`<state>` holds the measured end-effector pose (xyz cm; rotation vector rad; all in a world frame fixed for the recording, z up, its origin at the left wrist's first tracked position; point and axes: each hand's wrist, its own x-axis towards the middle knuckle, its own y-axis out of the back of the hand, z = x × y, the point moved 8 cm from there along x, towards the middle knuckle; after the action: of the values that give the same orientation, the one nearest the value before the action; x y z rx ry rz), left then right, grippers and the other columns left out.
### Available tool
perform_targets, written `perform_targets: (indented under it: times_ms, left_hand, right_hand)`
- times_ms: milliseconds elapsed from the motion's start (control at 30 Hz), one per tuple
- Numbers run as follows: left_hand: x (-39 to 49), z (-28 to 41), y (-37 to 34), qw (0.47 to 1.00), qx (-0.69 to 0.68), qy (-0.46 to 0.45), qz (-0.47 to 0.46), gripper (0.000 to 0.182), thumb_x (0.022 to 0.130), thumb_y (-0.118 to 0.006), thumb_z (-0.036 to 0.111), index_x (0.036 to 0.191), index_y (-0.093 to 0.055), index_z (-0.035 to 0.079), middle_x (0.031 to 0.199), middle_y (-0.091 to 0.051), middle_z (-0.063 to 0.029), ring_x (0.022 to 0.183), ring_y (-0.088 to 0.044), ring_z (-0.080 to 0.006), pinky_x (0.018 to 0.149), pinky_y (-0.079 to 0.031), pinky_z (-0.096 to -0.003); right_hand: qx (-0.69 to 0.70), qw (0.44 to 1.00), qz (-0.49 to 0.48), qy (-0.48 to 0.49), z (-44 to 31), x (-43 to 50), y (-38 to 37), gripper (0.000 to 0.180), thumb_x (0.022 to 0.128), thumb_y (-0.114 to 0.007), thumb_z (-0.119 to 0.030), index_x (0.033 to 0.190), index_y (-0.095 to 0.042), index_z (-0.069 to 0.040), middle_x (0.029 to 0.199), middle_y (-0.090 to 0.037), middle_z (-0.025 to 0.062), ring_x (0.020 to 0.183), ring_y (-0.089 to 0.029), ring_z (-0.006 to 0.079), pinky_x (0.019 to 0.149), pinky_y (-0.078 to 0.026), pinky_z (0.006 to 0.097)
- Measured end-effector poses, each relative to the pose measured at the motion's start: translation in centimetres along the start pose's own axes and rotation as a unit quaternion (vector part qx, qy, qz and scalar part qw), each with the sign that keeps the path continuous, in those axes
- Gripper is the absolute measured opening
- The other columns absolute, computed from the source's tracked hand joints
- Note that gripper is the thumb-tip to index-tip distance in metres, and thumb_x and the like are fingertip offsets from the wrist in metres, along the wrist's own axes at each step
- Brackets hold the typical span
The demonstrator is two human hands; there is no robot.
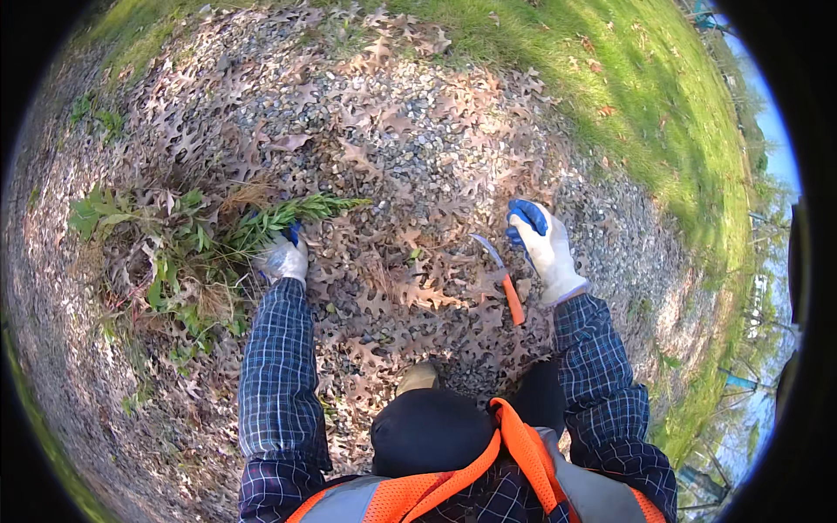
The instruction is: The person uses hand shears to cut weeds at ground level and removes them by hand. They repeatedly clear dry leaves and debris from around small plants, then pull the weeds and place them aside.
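My left hand (286,258), in a white glove with blue-coated fingers, is at the right edge of a heap of pulled weeds (189,261). Its fingers close around a leafy green weed (301,210), whose tip points right; leaves partly cover the grip. My right hand (541,245), gloved the same way, hovers over the gravel with its fingers loosely curled and a gap between them. Nothing shows in it, though its palm is mostly hidden. Just left of it lies a curved-blade hand saw or sickle-like knife (511,294) with an orange handle.
Gravel (418,140) strewn with dry oak leaves (428,294) spreads before me. Grass (628,124) borders it at the top and right. My bent knee (431,431) and a tan shoe (418,377) are close below. Small weeds (98,118) grow at the upper left.
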<state>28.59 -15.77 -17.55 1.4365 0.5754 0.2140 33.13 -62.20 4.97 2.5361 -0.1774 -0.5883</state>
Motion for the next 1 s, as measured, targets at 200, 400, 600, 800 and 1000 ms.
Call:
perform_targets:
  times_ms: [200, 400, 600, 800, 1000]
  left_hand:
    - [1.3, 0.3, 2.7, 0.996, 0.069, -0.036, 0.046, 0.058, 0.09, -0.058, 0.041, 0.132, -0.047, 0.002, 0.112, -0.064, -0.0247, 0.102, -0.066, -0.0356, 0.074, -0.057, -0.0482]
    - [-6.4, 13.7, 10.3, 0.942, 0.238, -0.163, -0.171, 0.05, 0.092, -0.059, 0.037, 0.125, -0.059, 0.0, 0.123, -0.063, -0.0218, 0.111, -0.062, -0.0365, 0.092, -0.051, -0.0442]
    - [-31.4, 37.8, 11.4, 0.699, 0.114, -0.706, 0.028, 0.062, 0.078, -0.075, 0.028, 0.132, -0.053, 0.008, 0.136, -0.053, -0.0171, 0.12, -0.051, -0.0377, 0.104, -0.039, -0.0488]
    - [-38.9, 43.4, 1.4, 0.56, 0.399, -0.725, -0.026, 0.06, 0.076, -0.078, 0.034, 0.128, -0.055, 0.013, 0.125, -0.054, -0.0129, 0.117, -0.054, -0.0338, 0.098, -0.044, -0.0459]
    - [-38.8, 45.5, 2.5, 0.66, 0.332, -0.673, 0.015, 0.073, 0.067, -0.086, 0.039, 0.127, -0.054, 0.011, 0.128, -0.055, -0.0131, 0.12, -0.053, -0.0329, 0.096, -0.046, -0.0455]
  right_hand:
    - [0.154, 0.899, 0.397, -0.103, 18.3, -24.4, 33.2, 0.023, 0.098, -0.059, -0.016, 0.115, -0.067, -0.002, 0.091, -0.069, 0.0063, 0.069, -0.064, 0.0117, 0.062, -0.054, 0.0248]
    - [0.293, 0.777, 0.5, -0.246, 44.2, -50.2, 37.1, 0.022, 0.096, -0.063, -0.019, 0.111, -0.067, -0.003, 0.085, -0.069, 0.0065, 0.067, -0.065, 0.0132, 0.06, -0.055, 0.0272]
    - [0.09, 0.766, 0.322, -0.55, 58.1, -64.5, 19.4, 0.035, 0.089, -0.071, -0.025, 0.116, -0.065, -0.005, 0.1, -0.07, 0.0123, 0.086, -0.069, 0.0229, 0.073, -0.054, 0.0351]
    - [0.016, 0.782, 0.277, -0.557, 57.7, -67.5, 12.1, 0.04, 0.087, -0.072, -0.028, 0.119, -0.063, -0.007, 0.108, -0.068, 0.0151, 0.096, -0.068, 0.028, 0.08, -0.054, 0.0385]
    - [-0.039, 0.726, 0.469, -0.502, 56.0, -71.0, 19.1, 0.051, 0.086, -0.071, -0.038, 0.124, -0.059, -0.007, 0.122, -0.061, 0.0182, 0.109, -0.06, 0.037, 0.093, -0.049, 0.0438]
